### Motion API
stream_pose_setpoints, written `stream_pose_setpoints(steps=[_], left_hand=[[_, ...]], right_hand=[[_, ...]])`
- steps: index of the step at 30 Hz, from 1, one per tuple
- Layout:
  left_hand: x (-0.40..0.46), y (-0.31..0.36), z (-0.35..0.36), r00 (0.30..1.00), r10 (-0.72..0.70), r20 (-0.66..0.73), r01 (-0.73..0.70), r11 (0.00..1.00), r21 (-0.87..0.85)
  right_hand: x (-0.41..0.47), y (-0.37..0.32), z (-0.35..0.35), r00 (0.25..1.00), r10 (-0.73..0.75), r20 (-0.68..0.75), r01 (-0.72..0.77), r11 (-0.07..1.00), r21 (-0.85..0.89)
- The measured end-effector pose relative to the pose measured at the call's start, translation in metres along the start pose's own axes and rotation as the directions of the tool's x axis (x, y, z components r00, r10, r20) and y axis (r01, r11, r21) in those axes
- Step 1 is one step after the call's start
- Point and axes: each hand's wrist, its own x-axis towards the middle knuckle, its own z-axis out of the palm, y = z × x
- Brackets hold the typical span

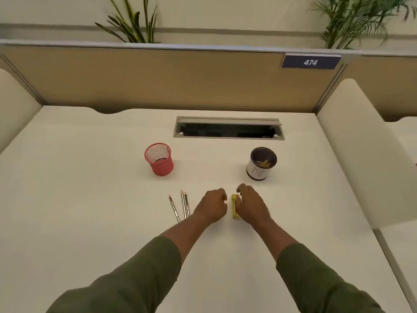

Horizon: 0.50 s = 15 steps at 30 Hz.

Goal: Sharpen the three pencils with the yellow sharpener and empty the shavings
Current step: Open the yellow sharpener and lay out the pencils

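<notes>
The yellow sharpener [235,206] lies on the white desk between my two hands. My right hand [251,205] rests against its right side with fingers curled; a real grip cannot be made out. My left hand [212,205] is a closed fist just left of the sharpener, apart from it and holding nothing. Three pencils [184,205] lie side by side on the desk to the left of my left hand, tips pointing away from me. A white cup with a dark inside [259,172] stands behind my right hand and holds some shavings.
A pink mesh pen cup [161,167] stands upright behind the pencils. An open cable tray [228,137] is set into the desk further back. A tan partition [158,77] closes the far edge, and padded side panels [347,141] flank the desk.
</notes>
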Motion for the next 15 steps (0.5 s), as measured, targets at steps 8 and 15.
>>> stream_pose_setpoints(steps=[8,15], left_hand=[[0.009,0.014,0.018,0.983,-0.179,0.041,0.183,0.976,-0.117],[0.01,0.011,0.022,0.976,-0.22,-0.001,0.215,0.955,-0.205]], right_hand=[[0.0,0.017,0.003,0.986,0.086,0.144,-0.111,0.978,0.177],[0.003,0.02,0.004,0.978,0.152,0.144,-0.196,0.903,0.383]])
